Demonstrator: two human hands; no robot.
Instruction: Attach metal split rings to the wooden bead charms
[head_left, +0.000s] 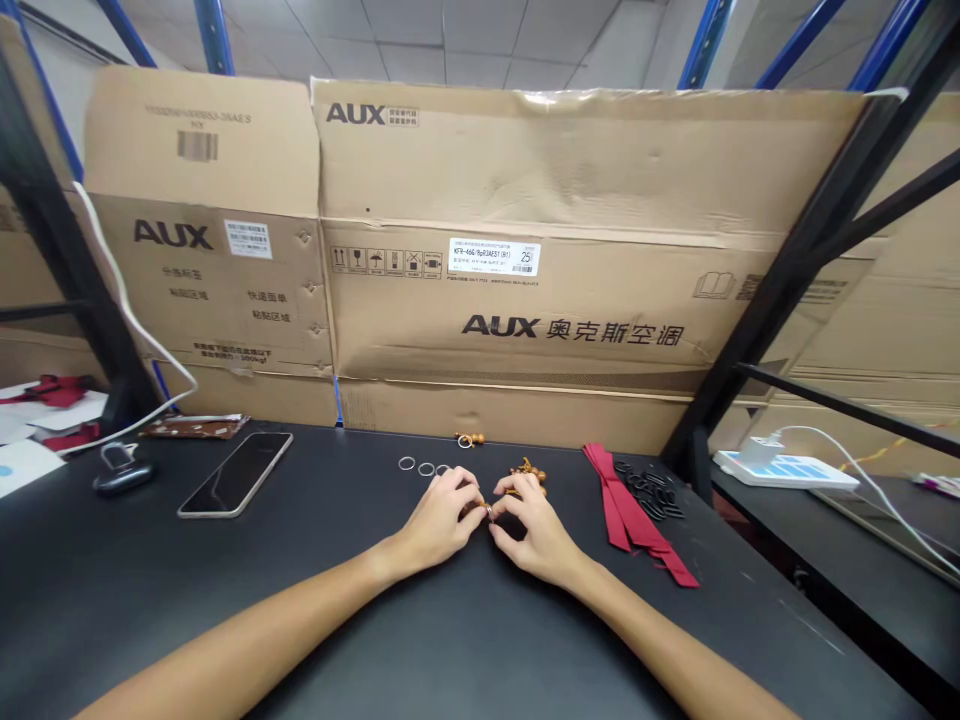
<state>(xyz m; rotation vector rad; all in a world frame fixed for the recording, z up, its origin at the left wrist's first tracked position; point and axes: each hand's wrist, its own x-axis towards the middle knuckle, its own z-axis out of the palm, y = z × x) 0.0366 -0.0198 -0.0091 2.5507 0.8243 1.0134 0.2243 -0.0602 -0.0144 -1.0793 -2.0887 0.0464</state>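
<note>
My left hand and my right hand meet low over the black table. Between their fingertips is a small metal ring, pinched by the right thumb and finger. The left fingers are closed on a small brown piece beside the ring, mostly hidden by them. Just behind my right hand lies a pile of brown wooden bead pendants. Several loose silver rings lie behind my left hand, one partly covered by it. Farther back, a bead pendant with a ring lies near the cardboard.
Red ribbon strips and black clips lie to the right. A phone, a dark earbud case and a brown wrapper lie left. Cardboard walls the back; a power strip stands beyond the right post.
</note>
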